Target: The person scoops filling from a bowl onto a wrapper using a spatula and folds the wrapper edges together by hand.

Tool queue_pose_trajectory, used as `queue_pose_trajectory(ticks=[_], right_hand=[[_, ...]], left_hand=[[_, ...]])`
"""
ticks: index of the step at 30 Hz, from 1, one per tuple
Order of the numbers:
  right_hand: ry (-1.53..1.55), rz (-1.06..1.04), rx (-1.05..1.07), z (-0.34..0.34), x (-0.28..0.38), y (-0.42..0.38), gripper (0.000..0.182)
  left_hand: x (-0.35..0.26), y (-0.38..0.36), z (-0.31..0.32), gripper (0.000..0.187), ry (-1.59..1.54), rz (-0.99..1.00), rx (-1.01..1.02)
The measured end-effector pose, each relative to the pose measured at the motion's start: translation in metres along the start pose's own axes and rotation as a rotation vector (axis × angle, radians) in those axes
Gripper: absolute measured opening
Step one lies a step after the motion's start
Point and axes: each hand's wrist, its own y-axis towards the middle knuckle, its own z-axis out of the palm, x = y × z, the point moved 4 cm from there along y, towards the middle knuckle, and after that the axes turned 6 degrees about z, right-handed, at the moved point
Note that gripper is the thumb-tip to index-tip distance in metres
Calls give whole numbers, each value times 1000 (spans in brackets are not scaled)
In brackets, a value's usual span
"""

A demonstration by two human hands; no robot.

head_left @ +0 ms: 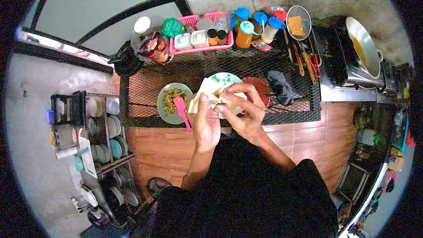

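Over the table's front edge, my left hand [207, 128] holds a pale, thin wrapper sheet [205, 89], palm up with the thumb across it. My right hand [247, 113] pinches a folded part of the same sheet with bent fingertips. What lies inside the fold is hard to make out. Behind the hands is a plate with a green pattern [224, 77], partly covered by them. To the left stands a pale green bowl [164, 115] of shredded vegetable filling [171, 100], with a pink spoon [181, 109] resting in it. A red round item [260, 89] shows behind my right hand.
A black mesh table [145, 81] carries a pink basket [200, 50] of containers, several blue-lidded bottles [244, 35] and a crumpled dark plastic bag [280, 88]. A strainer [298, 23] holds an orange-brown piece. Far right, a large pan [363, 46] sits on a stove; a dish rack [103, 128] stands left.
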Motion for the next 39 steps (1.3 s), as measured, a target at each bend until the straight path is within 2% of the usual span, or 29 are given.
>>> queue_pose_trajectory(ticks=[6, 8, 11, 12, 14, 18, 20, 23, 27, 32, 39], right_hand=[[23, 25, -8, 0, 0, 7, 30], [5, 58, 55, -1, -1, 10, 27], [37, 117, 99, -1, -2, 12, 23], [37, 116, 99, -1, -3, 13, 23], [96, 163, 103, 0, -6, 13, 20], [155, 235, 126, -1, -11, 12, 16], [272, 366, 146, -1, -14, 12, 16], [363, 426, 129, 0, -18, 11, 14], [362, 418, 131, -2, -17, 13, 13], [434, 557, 130, -4, -19, 11, 9], [434, 581, 143, -3, -28, 7, 8]], left_hand=[[-4, -1, 0, 33, 78, 84, -30], [-10, -1, 8, 19, 67, 113, -88], [-12, -1, 13, 17, 88, 132, -85], [-12, -1, 10, 17, 87, 132, -85], [-9, 0, 6, 30, 160, 77, 6], [-10, 1, 8, 28, 173, 62, 25], [-10, 1, 9, 17, 93, 79, -21], [-8, 2, 5, 19, 105, 72, -16], [-7, 3, 5, 20, 119, 52, -29], [-7, 5, 4, 20, 121, 10, -4], [-9, 7, 6, 18, 205, -2, -7]])
